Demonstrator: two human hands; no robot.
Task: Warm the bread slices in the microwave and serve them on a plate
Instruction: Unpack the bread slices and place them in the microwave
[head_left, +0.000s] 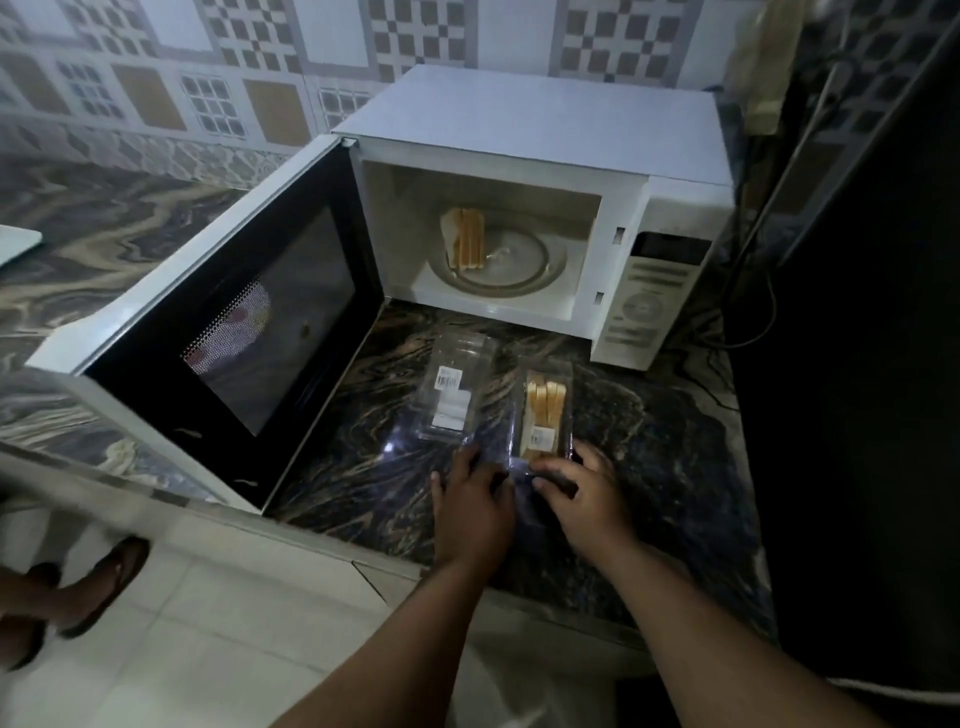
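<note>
The white microwave (524, 130) stands on the dark marble counter with its door (249, 332) swung wide open to the left. Several bread slices (465, 239) lie on the glass turntable (524, 265) inside. In front of it a clear plastic clamshell box lies open: its empty lid half (452, 387) on the left, its right half (545, 410) holding more bread slices. My left hand (470, 501) rests on the near edge of the lid half. My right hand (582, 493) grips the near edge of the half with bread.
The microwave control panel (644, 296) faces front right, with a black cable (753, 312) beside it. A dark tall appliance (872, 364) stands at the right. A white object's corner (18, 241) sits at the far left. My sandalled foot (104, 587) is on the tiled floor.
</note>
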